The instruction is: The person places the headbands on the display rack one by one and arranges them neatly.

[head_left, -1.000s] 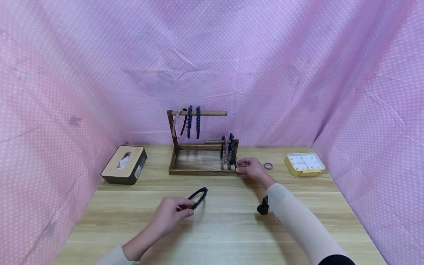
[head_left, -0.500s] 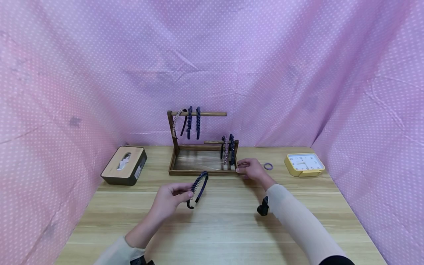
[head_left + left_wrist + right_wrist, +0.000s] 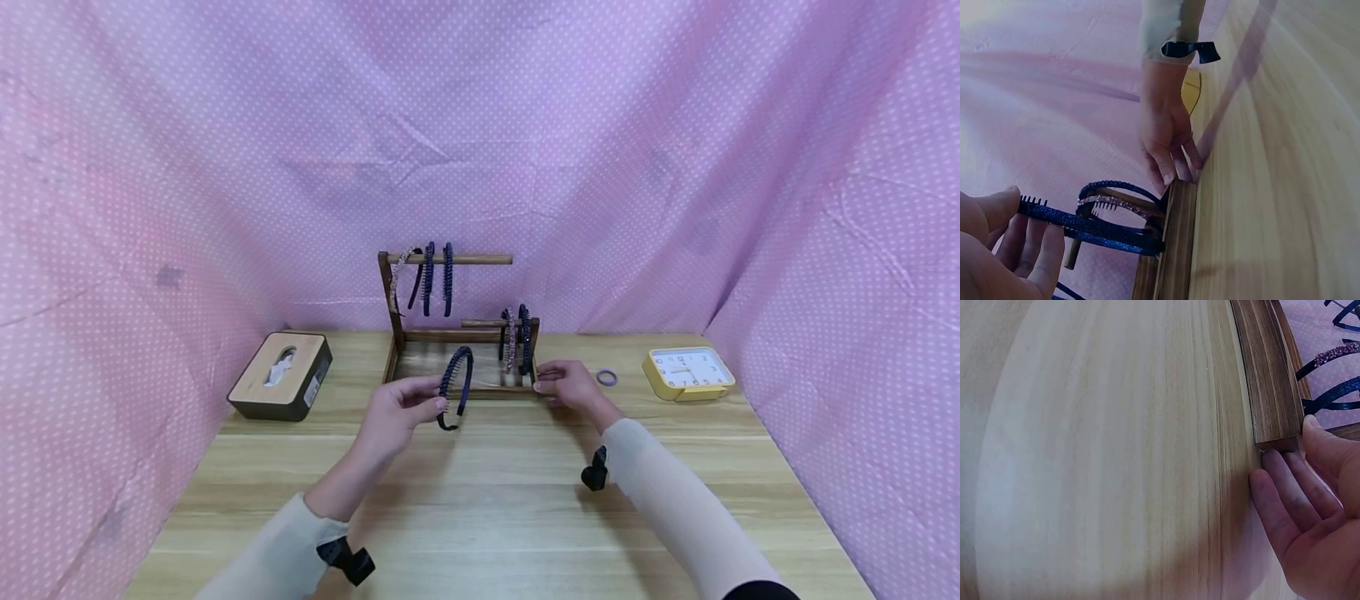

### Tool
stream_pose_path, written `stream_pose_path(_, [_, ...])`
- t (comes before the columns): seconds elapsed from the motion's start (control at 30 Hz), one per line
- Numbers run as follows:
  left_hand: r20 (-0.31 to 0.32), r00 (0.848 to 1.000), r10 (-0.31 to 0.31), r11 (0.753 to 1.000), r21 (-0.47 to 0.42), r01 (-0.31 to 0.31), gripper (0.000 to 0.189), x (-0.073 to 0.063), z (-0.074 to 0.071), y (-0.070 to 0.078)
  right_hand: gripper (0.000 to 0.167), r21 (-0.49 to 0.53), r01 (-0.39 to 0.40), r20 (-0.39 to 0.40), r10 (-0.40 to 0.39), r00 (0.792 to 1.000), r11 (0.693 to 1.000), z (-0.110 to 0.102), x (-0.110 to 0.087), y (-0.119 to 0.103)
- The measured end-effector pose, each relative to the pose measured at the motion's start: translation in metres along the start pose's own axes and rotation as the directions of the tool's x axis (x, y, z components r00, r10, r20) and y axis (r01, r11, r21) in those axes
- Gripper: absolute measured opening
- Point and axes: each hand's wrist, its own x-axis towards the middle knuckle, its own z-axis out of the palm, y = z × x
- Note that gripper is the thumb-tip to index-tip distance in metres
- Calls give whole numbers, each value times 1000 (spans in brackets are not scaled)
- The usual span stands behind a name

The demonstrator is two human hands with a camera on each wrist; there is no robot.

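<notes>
My left hand (image 3: 393, 417) pinches a dark blue headband (image 3: 466, 387) between thumb and fingers. The headband, with small comb teeth along its inner side, is held upright before the front of a wooden headband stand (image 3: 420, 390). In the left wrist view the glittery headband (image 3: 1060, 215) overlaps the stand's lower bar. At the stand's right front corner, my right hand (image 3: 572, 385) grips the frame, thumb at the edge and fingers against the end. On the upper bar hang a sparkly headband (image 3: 400, 279) and two dark ones. A pink glittery headband (image 3: 511, 342) hangs beside dark ones on the lower bar.
A purple hair ring (image 3: 607, 377) lies on the table (image 3: 525, 517) just right of my right hand. Farther right stands a yellow clock (image 3: 688, 372). A tissue box (image 3: 281, 375) sits at the left, and pink dotted cloth (image 3: 600, 167) surrounds the table.
My left hand has raised the headband from low over the table, turned it upright and carried it forward to the stand. The right hand has kept its place at the corner.
</notes>
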Motion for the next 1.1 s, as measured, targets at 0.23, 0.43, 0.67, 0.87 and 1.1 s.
stream_pose_path(0.23, [-83, 996, 21, 1000, -11, -22, 36, 23, 1, 3, 47, 17, -24, 25, 24, 999, 1000, -1, 1, -1])
stream_pose_path(0.43, [-132, 991, 21, 1000, -8, -22, 33, 39, 1, 4, 47, 8, -30, 28, 30, 999, 1000, -1, 1, -3])
stream_pose_path(0.67, [-151, 987, 57, 998, 47, -50, 31, 63, 7, 0, 45, -10, -17, -9, 17, 1000, 1000, 0, -2, -2])
stream_pose_path(0.87, [-145, 984, 104, 993, 63, -96, 31, 79, 20, -3, 43, -11, -6, -6, 6, 1000, 1000, 1, -1, 0])
stream_pose_path(1.1, [-150, 986, 78, 997, 6, -78, 32, 103, 43, -12, 42, 1, -8, -16, 8, 1000, 1000, 1, -1, -1])
